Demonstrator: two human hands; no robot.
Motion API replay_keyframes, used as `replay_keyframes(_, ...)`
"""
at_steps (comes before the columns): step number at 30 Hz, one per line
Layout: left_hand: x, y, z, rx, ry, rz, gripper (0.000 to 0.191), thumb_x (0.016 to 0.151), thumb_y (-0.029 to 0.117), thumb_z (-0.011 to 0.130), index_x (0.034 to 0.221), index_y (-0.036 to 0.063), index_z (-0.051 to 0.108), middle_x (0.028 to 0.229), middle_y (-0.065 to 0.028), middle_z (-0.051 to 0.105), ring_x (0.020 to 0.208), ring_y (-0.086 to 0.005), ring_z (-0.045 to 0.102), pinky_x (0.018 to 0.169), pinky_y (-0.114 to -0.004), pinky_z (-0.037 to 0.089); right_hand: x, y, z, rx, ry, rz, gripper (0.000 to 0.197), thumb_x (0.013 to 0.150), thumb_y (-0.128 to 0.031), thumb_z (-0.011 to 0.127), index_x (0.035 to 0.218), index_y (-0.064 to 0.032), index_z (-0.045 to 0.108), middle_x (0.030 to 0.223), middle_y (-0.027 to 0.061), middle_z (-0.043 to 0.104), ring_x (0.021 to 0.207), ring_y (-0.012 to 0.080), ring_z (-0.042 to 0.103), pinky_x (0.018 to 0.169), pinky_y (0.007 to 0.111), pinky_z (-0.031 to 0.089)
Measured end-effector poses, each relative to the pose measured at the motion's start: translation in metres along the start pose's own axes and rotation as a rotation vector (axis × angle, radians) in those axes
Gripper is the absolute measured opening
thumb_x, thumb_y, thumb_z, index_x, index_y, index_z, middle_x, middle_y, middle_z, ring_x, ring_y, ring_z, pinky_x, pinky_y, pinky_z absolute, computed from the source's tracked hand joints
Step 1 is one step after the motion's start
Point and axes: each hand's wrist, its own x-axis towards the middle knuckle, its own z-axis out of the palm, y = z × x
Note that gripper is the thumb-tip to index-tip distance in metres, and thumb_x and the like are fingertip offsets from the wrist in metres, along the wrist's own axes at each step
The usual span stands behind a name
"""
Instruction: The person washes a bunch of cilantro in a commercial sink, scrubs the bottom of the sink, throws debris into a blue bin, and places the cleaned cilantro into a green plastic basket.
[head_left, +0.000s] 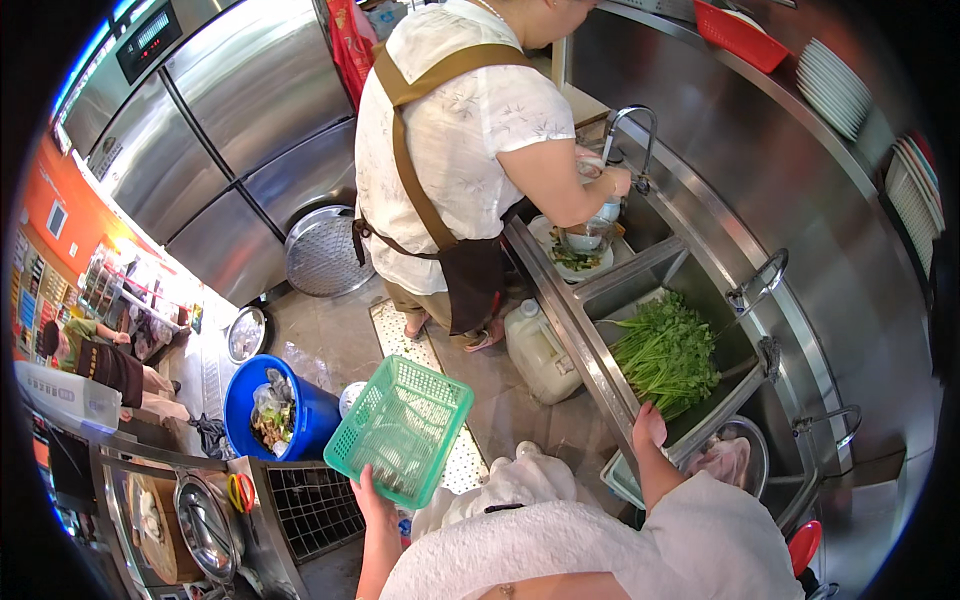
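My left hand (371, 491) grips the near edge of a green plastic basket (401, 427), which has slotted sides and holds nothing visible; it hangs over the floor. My right hand (649, 426) rests at the front rim of the steel sink, its fingers by the stem ends of a heap of leafy green herbs (664, 352). The herbs lie in the middle sink basin. Whether the fingers touch the stems or only the rim, I cannot tell. To the right of that hand, a clear bowl (757, 450) with pale pink meat stands in the third basin.
A co-worker in a brown apron (472, 277) stands at the far basin, hands under the faucet (634, 112), above a plate of food scraps (592, 266). A white plastic jug (540, 352) stands on the floor below the sink. A blue waste bin (315, 420) stands left, beside the basket.
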Motion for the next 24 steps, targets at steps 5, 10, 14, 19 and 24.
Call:
replay_keyframes(5, -0.003, 0.005, 0.014, 0.006, 0.012, -0.012, 0.047, 0.074, 0.018, 0.051, 0.115, 0.006, 0.031, 0.108, -0.0099, 0.041, 0.096, -0.0229, 0.042, 0.077, -0.036, 0.038, 0.002, 0.001, 0.0, -0.009, -0.012, 0.014, 0.046, 0.082, -0.038, 0.024, 0.07, -0.0068, 0.056, 0.07, 0.0141, 0.058, 0.064, 0.0305, 0.056, 0.059, 0.041, 0.045)
replay_keyframes(10, -0.001, 0.0, 0.009, -0.033, -0.01, -0.008, 0.047, 0.074, 0.017, 0.051, 0.115, 0.0065, 0.03, 0.106, -0.0101, 0.041, 0.094, -0.0231, 0.043, 0.077, -0.037, 0.039, 0.005, 0.005, 0.005, -0.04, -0.024, -0.008, 0.046, 0.082, -0.038, 0.024, 0.072, -0.0071, 0.056, 0.07, 0.0149, 0.058, 0.063, 0.0313, 0.056, 0.057, 0.041, 0.045)
replay_keyframes(14, -0.003, 0.0, 0.006, -0.037, -0.002, 0.001, 0.048, 0.074, 0.017, 0.051, 0.115, 0.0068, 0.03, 0.105, -0.0105, 0.042, 0.094, -0.0236, 0.044, 0.075, -0.037, 0.04, 0.002, 0.001, 0.002, -0.042, -0.027, -0.004, 0.047, 0.082, -0.038, 0.024, 0.07, -0.0065, 0.057, 0.07, 0.0141, 0.058, 0.064, 0.0302, 0.057, 0.058, 0.04, 0.045)
replay_keyframes(19, -0.007, 0.006, 0.01, -0.023, 0.023, 0.01, 0.047, 0.074, 0.017, 0.051, 0.115, 0.0065, 0.029, 0.105, -0.0107, 0.042, 0.092, -0.0235, 0.044, 0.074, -0.036, 0.041, -0.002, -0.004, -0.006, -0.049, -0.047, 0.017, 0.048, 0.082, -0.039, 0.023, 0.07, -0.0064, 0.057, 0.07, 0.0158, 0.058, 0.064, 0.0313, 0.057, 0.058, 0.041, 0.045)
replay_keyframes(24, -0.005, 0.007, 0.01, -0.012, 0.022, 0.015, 0.047, 0.074, 0.016, 0.051, 0.115, 0.0067, 0.029, 0.105, -0.0107, 0.041, 0.091, -0.0235, 0.045, 0.073, -0.037, 0.041, 0.0, 0.0, -0.002, -0.023, -0.051, -0.001, 0.049, 0.082, -0.039, 0.023, 0.072, -0.0057, 0.058, 0.071, 0.0169, 0.058, 0.065, 0.0325, 0.056, 0.059, 0.042, 0.045)
